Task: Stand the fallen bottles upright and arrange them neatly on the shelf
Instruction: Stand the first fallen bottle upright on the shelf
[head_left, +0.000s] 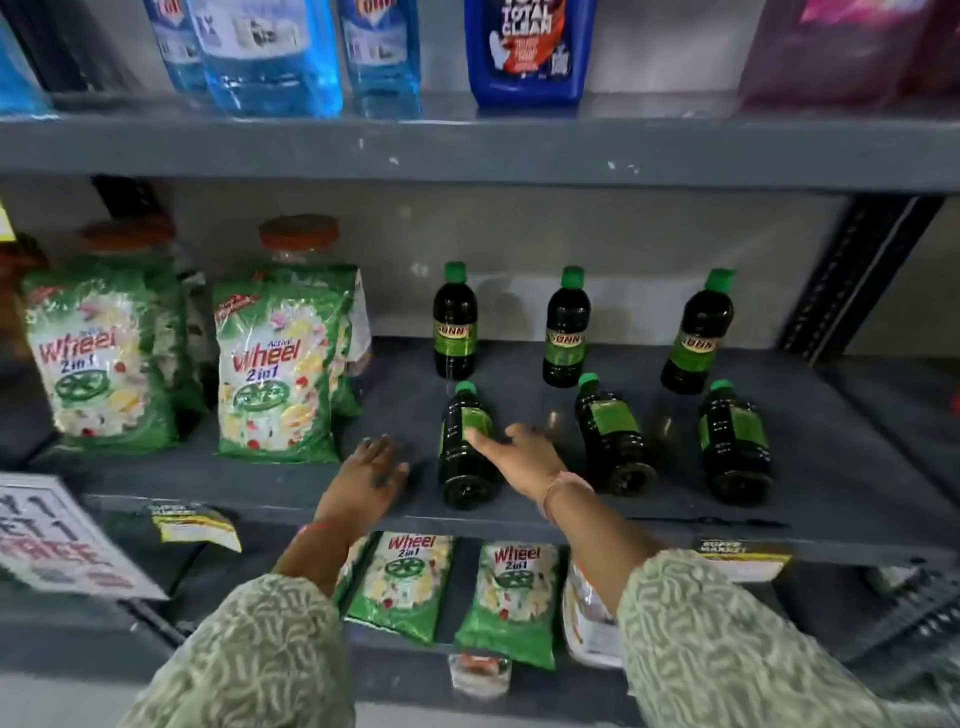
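Note:
On the grey middle shelf (519, 358) three dark bottles with green caps stand upright at the back: left (455, 322), middle (566, 330), right (698, 335). In front of them three more lie on their sides, caps pointing back: left (460, 467), middle (613, 436), right (735, 441). My right hand (519, 457) reaches over the left fallen bottle, fingers spread and touching its label, not closed around it. My left hand (371, 473) rests flat on the shelf just left of that bottle, holding nothing.
Green Wheel detergent packs (280, 364) stand on the left of the same shelf, with jars behind. Blue cleaner bottles (270, 52) fill the shelf above. More detergent packs (400, 582) lie on the shelf below. A dark shelf upright (852, 275) stands at the right.

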